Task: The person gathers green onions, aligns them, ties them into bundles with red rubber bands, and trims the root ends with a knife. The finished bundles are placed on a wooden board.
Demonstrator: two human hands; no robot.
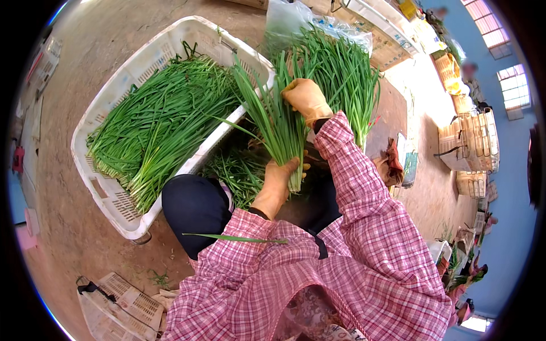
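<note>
In my gloved left hand [277, 183] is the pale stem end of a bunch of garlic chives [279, 132], its green leaves fanning away from me. My right hand [306, 100], also in a tan rubber glove, is at the leaves on the bunch's right side, its fingers bent inward; whether it grips any leaf I cannot tell. A larger pile of chives [341, 81] lies just beyond that hand. To the left, a white plastic crate [98, 102] holds many chives [170, 115] laid lengthwise. A loose leaf [234, 238] rests across my left sleeve.
Leaf scraps [239, 170] lie on the floor between my knees. A clear plastic bag [290, 21] is behind the chive pile. A reddish-brown cloth [390, 164] lies at right. Stacked crates [469, 143] stand farther right, another crate [123, 302] at lower left. Other people are at the far right.
</note>
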